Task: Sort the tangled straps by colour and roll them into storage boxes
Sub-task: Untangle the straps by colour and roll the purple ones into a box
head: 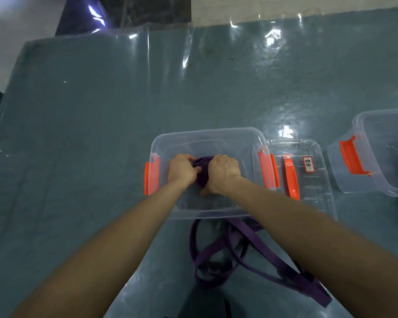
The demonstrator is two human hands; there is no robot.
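A roll of purple strap (202,172) sits between my two hands above the clear storage box (207,135) with orange latches. My left hand (182,169) grips the roll from the left. My right hand (223,174) wraps round it from the right, thumb down. The loose rest of the purple strap (251,255) trails over the box's near rim and lies in tangled loops on the table in front of me.
The box's clear lid (308,180), with an orange handle and a white label, lies just right of it. A second clear box (381,152) with an orange latch stands at the right edge. The table (101,111) is teal under a glossy plastic sheet.
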